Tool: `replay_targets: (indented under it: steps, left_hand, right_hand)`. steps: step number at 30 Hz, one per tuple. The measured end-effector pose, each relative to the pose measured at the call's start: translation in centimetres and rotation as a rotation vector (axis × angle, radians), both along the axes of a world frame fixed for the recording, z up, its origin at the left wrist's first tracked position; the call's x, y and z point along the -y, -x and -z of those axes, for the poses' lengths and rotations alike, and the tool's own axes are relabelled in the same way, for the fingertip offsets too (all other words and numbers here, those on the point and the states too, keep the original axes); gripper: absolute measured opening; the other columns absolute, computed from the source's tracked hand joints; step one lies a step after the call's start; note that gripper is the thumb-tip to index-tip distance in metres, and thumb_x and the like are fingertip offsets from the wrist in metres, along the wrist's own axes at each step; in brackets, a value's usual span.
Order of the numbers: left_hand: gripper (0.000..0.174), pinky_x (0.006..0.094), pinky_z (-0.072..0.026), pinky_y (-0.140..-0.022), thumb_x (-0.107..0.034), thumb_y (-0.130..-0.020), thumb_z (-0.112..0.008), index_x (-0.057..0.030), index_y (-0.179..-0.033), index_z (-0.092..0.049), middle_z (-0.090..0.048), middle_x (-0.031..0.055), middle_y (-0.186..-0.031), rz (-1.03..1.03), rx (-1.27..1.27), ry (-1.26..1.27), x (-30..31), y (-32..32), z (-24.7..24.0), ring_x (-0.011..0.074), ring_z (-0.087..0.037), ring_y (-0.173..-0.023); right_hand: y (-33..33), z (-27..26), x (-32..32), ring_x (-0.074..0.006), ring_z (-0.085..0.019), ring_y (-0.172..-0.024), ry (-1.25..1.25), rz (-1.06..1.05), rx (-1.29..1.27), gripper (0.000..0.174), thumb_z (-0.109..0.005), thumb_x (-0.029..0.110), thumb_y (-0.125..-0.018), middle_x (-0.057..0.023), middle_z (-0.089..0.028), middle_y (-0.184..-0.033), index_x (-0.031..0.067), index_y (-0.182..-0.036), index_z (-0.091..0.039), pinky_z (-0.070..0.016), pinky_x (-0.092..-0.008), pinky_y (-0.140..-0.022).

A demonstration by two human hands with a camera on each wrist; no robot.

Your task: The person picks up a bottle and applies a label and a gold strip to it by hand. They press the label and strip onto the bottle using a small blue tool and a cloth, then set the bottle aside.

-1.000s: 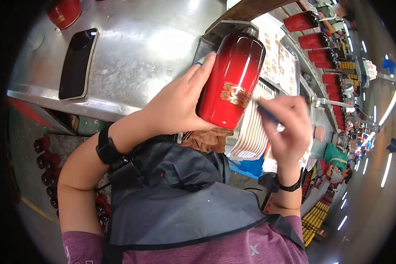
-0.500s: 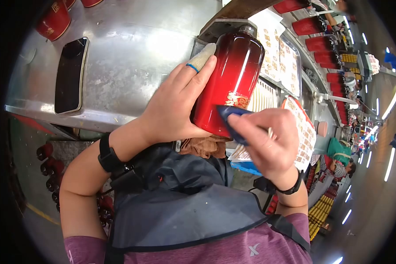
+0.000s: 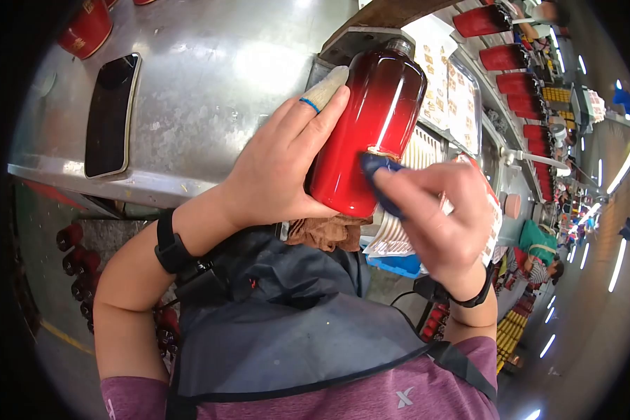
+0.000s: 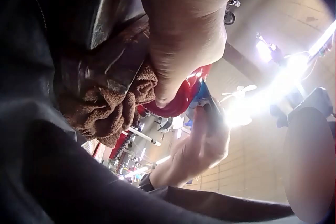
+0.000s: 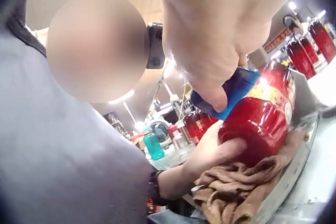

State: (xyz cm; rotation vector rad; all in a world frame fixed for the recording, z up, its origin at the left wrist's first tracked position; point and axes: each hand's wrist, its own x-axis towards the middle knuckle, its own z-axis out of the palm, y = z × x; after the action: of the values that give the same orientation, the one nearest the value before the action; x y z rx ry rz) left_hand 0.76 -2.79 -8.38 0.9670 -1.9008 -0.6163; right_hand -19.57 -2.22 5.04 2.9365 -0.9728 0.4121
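Workshop, long lights (image 3: 617, 266) running off to the right, row of red containers (image 3: 504, 57) lined up along the far side. Metal table (image 3: 196, 98), bare sheen, phone (image 3: 112, 115) lying off to the left, well apart from the work; likely there to stay out of the way.

Glossy red bottle (image 3: 364, 140) at the near edge of the table, tilted, neck away from the person, base nearer. Brown cloth (image 5: 231, 187) bunched beneath the base end, probably as padding for the shiny finish.

Left hand (image 3: 276, 164) grips the bottle: fingers along one side, thumb round by the base. Reads as a steadying hold against rolling, with the patterned face left free. One finger wears a pale cover (image 3: 325, 89).

Right hand (image 3: 451, 217), slightly blurred, has its fingers clamped on a blue flat piece (image 5: 233, 95), cloth or scraper, cannot tell. It is against the bottle beside the gold pattern (image 5: 268, 95); a pinch near the edge seems chosen for control.

Printed sheets (image 3: 448, 98) lie beyond, on the right-hand side, presumably for easy reach.
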Motion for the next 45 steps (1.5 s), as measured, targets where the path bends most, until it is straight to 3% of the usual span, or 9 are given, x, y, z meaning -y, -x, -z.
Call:
replay_targets:
  steps: [3,9,12,17,21,24,26,29,45]
  left_hand:
    - [0.115,0.0449,-0.0446,-0.098,-0.044,-0.059,-0.087,0.0058,-0.148,-0.033,-0.049,0.0224,-0.130,0.012,0.012,-0.007,0.0,-0.1,0.0,0.0394,-0.051,-0.113]
    - [0.112,0.0437,-0.0461,-0.094,-0.039,-0.062,-0.087,0.0069,-0.148,-0.033,-0.051,0.0218,-0.123,0.013,0.010,-0.013,0.0,-0.2,0.1,0.0376,-0.053,-0.108]
    - [0.112,0.0405,-0.0443,-0.084,-0.025,-0.060,-0.086,0.0039,-0.152,-0.029,-0.051,0.0171,-0.103,0.034,-0.103,-0.017,0.0,-0.1,0.7,0.0347,-0.052,-0.094]
    - [0.115,0.0407,-0.0471,-0.092,-0.031,-0.062,-0.086,0.0083,-0.150,-0.024,-0.049,0.0241,-0.120,0.124,-0.122,-0.103,0.0,-0.4,0.7,0.0387,-0.055,-0.108]
    - [0.119,0.0417,-0.0466,-0.094,-0.031,-0.060,-0.087,0.0073,-0.151,-0.021,-0.048,0.0245,-0.121,0.126,-0.093,-0.090,0.0,-0.4,0.5,0.0398,-0.054,-0.110]
    - [0.118,0.0440,-0.0429,-0.101,-0.032,-0.058,-0.088,0.0035,-0.152,-0.025,-0.046,0.0238,-0.134,0.096,-0.051,-0.153,0.1,-0.3,0.0,0.0406,-0.050,-0.120]
    - [0.116,0.0465,-0.0367,-0.109,-0.034,-0.056,-0.089,-0.0014,-0.151,-0.032,-0.039,0.0204,-0.148,0.032,-0.025,0.122,0.6,0.3,-0.3,0.0400,-0.044,-0.130]
    - [0.113,0.0480,-0.0327,-0.113,-0.035,-0.055,-0.090,-0.0046,-0.150,-0.038,-0.034,0.0171,-0.155,0.028,-0.074,0.083,0.5,0.3,0.0,0.0388,-0.041,-0.135]
    - [0.109,0.0460,-0.0361,-0.111,-0.034,-0.055,-0.089,-0.0044,-0.148,-0.041,-0.041,0.0168,-0.150,0.032,-0.086,0.119,0.6,0.2,-0.3,0.0381,-0.044,-0.131]
  right_hand:
    - [-0.3,1.0,-0.8,-0.0203,-0.061,-0.076,-0.054,-0.147,0.073,0.040,-0.068,0.009,-0.061,-0.0047,-0.064,-0.086,0.0045,-0.099,-0.075,-0.0499,-0.0309,-0.062]
    - [0.1,1.5,-1.0,-0.0210,-0.063,-0.077,-0.023,-0.026,0.112,0.039,-0.069,0.009,-0.061,-0.0047,-0.065,-0.085,0.0067,-0.100,-0.076,-0.0525,-0.0323,-0.065]
    - [-0.1,0.6,-1.9,-0.0210,-0.064,-0.080,-0.279,-0.068,0.168,0.039,-0.070,0.006,-0.060,-0.0059,-0.066,-0.088,0.0073,-0.099,-0.076,-0.0534,-0.0314,-0.067]
    - [2.2,-0.2,-1.9,-0.0231,-0.062,-0.080,-0.242,0.271,0.334,0.046,-0.069,-0.009,-0.061,-0.0071,-0.067,-0.090,0.0089,-0.104,-0.075,-0.0494,-0.0332,-0.069]
    - [1.7,1.4,-1.9,-0.0232,-0.062,-0.082,-0.098,0.156,0.241,0.046,-0.072,-0.003,-0.058,-0.0061,-0.066,-0.089,0.0095,-0.102,-0.076,-0.0498,-0.0334,-0.069]
    - [0.7,2.1,-1.4,-0.0231,-0.062,-0.080,0.020,0.090,0.221,0.046,-0.071,0.000,-0.057,-0.0060,-0.066,-0.089,0.0067,-0.102,-0.076,-0.0513,-0.0334,-0.068]
    - [0.7,2.3,-0.8,-0.0218,-0.063,-0.078,0.122,0.091,0.221,0.046,-0.070,0.001,-0.055,-0.0055,-0.066,-0.087,0.0046,-0.101,-0.075,-0.0522,-0.0316,-0.065]
    - [-0.2,2.1,-1.3,-0.0212,-0.063,-0.078,0.064,0.031,0.191,0.045,-0.069,0.004,-0.056,-0.0047,-0.065,-0.085,0.0043,-0.101,-0.075,-0.0522,-0.0314,-0.064]
    - [0.0,1.0,-0.3,-0.0187,-0.058,-0.071,0.159,0.070,0.038,0.042,-0.066,0.009,-0.058,-0.0031,-0.060,-0.080,0.0057,-0.099,-0.074,-0.0488,-0.0289,-0.058]
